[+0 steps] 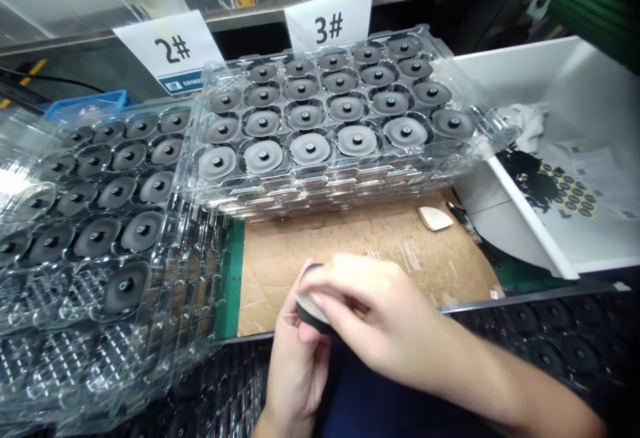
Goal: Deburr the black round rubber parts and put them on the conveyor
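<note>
Near the front edge of the bench, my left hand [299, 358] is closed around a round black-rimmed part [313, 315] with a pale face turned up. My right hand [373, 301] lies over the same part, its thumb and fingers pinched together at the pale face. Whatever is between those right fingertips is too small and hidden to make out. Both hands are above the brown cardboard mat [280, 258]. Behind them stands a stack of clear trays [320, 181] holding rows of dark round parts with black centre studs [310, 149].
Another tray stack [165, 285] rises at the left. A folded cream cloth pad [435, 219] and a dark tool [464, 220] lie on the mat's right. A white bin [533, 225] with scraps and stickers stands right. More trays [555, 338] sit below the bench edge.
</note>
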The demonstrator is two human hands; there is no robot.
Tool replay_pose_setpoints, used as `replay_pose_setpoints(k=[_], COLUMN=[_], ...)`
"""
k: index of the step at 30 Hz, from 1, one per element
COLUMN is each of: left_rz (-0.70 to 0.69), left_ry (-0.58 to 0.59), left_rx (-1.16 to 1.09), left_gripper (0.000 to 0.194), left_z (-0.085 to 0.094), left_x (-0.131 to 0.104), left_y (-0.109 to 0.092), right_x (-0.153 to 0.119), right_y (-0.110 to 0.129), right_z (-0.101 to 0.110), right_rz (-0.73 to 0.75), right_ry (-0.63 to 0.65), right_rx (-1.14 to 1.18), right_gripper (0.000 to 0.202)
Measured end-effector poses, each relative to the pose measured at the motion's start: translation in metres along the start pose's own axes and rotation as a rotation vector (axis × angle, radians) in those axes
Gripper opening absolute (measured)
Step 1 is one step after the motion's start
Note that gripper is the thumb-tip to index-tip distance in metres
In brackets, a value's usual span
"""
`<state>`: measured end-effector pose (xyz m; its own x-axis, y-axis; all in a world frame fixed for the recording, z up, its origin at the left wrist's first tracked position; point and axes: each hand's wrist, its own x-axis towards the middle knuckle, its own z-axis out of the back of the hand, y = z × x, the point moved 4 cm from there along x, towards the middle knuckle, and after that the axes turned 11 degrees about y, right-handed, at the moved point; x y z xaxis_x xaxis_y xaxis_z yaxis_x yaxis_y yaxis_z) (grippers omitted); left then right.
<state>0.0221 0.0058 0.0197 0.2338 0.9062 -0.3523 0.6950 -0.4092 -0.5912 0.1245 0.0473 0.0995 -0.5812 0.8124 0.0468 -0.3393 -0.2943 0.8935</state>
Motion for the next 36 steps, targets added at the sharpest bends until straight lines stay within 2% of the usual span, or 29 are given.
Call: replay_pose_setpoints(k=[2, 3, 5, 7, 9, 11, 12, 14, 16, 17, 19, 22, 24, 26, 29, 30, 33, 36], left_rz=[0.031, 0.046, 0.045, 0.022, 0.008, 0.027, 0.039, 0.049, 0.05, 0.047, 0.041, 0.051, 0.056, 0.034, 0.004, 0.008, 0.004, -0.056], left_ry=[0.018, 0.02, -0.002, -0.04, -0.05, -0.016, -0.002, -0.002, -0.028, -0.039, -0.039, -0.01, 0.017, 0.04, 0.038, 0.034, 0.008, -0.049], left_rx=[0.008, 0.009, 0.016, 0.03, 0.048, 0.048, 0.036, 0.006, -0.002, 0.008, 0.03, 0.008, -0.013, -0.03, -0.062, -0.072, -0.051, -0.006], left_gripper=[0.042, 0.043, 0.05, 0.051, 0.047, 0.046, 0.049, 0.054, 0.055, 0.055, 0.056, 0.051, 0.049, 0.05, 0.047, 0.045, 0.044, 0.046], left_z=[-0.004, -0.005, -0.005, -0.002, -0.002, -0.004, -0.005, -0.005, -0.004, -0.004, -0.007, -0.014, -0.018, -0.019, -0.017, -0.017, -0.016, -0.013], left_x=[0.0, -0.001, -0.003, -0.003, -0.003, -0.001, -0.001, -0.001, -0.002, -0.002, -0.002, 0.0, 0.001, 0.002, 0.002, 0.003, 0.003, 0.004], left_y=[0.0, 0.0, -0.003, -0.005, -0.005, -0.003, -0.003, -0.003, -0.005, -0.006, -0.007, -0.007, -0.007, -0.008, -0.008, -0.007, -0.007, -0.009], right_x=[-0.002, -0.003, -0.005, -0.005, -0.001, 0.001, 0.001, -0.004, -0.015, -0.022, -0.033, -0.039, -0.038, -0.035, -0.033, -0.033, -0.029, -0.027], right_y=[0.003, 0.004, 0.002, -0.002, -0.004, -0.001, 0.0, 0.0, -0.005, -0.008, -0.01, -0.002, 0.003, 0.002, -0.004, -0.005, -0.007, -0.012], right_z=[0.004, 0.003, -0.001, -0.005, -0.002, 0.003, 0.004, 0.004, 0.005, 0.008, 0.017, 0.025, 0.022, 0.02, 0.019, 0.019, 0.015, 0.016], right_rz=[0.084, 0.115, 0.11, 0.035, 0.007, 0.077, 0.118, 0.148, 0.069, 0.011, -0.07, -0.036, 0.019, 0.003, -0.054, -0.047, -0.001, -0.074], right_ry=[-0.148, -0.153, -0.03, 0.095, 0.028, -0.115, -0.145, -0.065, 0.066, 0.077, -0.006, -0.136, -0.093, -0.053, -0.096, -0.101, 0.007, 0.012], right_rx=[-0.08, -0.078, -0.004, 0.057, 0.021, -0.049, -0.057, -0.011, 0.04, 0.033, -0.063, -0.203, -0.175, -0.115, -0.12, -0.12, -0.034, -0.025], right_gripper=[0.025, 0.026, 0.023, 0.02, 0.02, 0.023, 0.025, 0.023, 0.02, 0.019, 0.02, 0.023, 0.022, 0.021, 0.021, 0.022, 0.02, 0.02])
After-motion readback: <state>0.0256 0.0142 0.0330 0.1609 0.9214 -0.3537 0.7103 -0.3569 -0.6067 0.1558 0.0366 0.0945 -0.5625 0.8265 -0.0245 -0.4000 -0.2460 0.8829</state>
